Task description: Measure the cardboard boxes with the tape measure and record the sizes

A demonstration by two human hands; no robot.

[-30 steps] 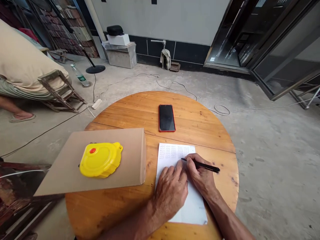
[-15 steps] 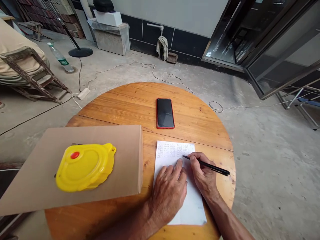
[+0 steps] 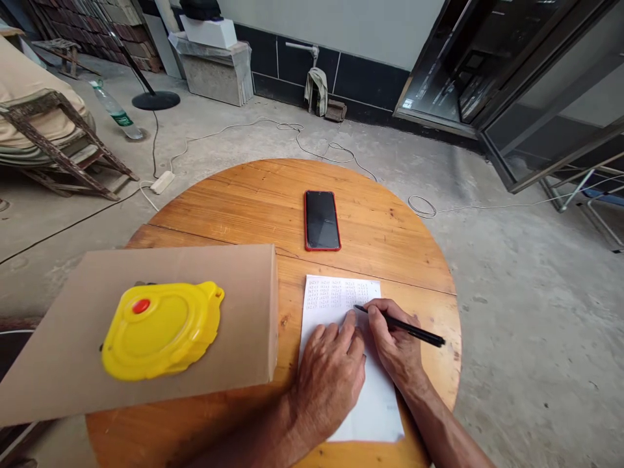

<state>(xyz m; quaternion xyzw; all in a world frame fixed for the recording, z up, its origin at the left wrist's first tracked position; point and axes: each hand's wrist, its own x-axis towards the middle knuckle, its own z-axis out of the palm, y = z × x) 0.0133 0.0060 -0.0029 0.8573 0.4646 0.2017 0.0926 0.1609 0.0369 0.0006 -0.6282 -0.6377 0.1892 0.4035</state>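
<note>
A white sheet of paper (image 3: 336,294) with rows of small writing lies near the front right of a round wooden table (image 3: 253,208). My left hand (image 3: 331,374) rests flat on the sheet, fingers stretched out, pressing it down. My right hand (image 3: 392,341) grips a black pen (image 3: 412,331) whose tip touches the paper just below the written rows.
A red-cased phone (image 3: 322,220) lies face up at the table's middle. A cardboard box (image 3: 238,305) overhangs the left edge, with a yellow tape measure case (image 3: 158,330) on top. Cables (image 3: 312,153), a power strip (image 3: 162,182), a plastic bottle (image 3: 116,114) and a wooden chair (image 3: 63,153) are on the concrete floor.
The view dropped and swung left over the first half second, then held nearly still. The pen tip has shifted slightly on the paper; the left hand stays flat.
</note>
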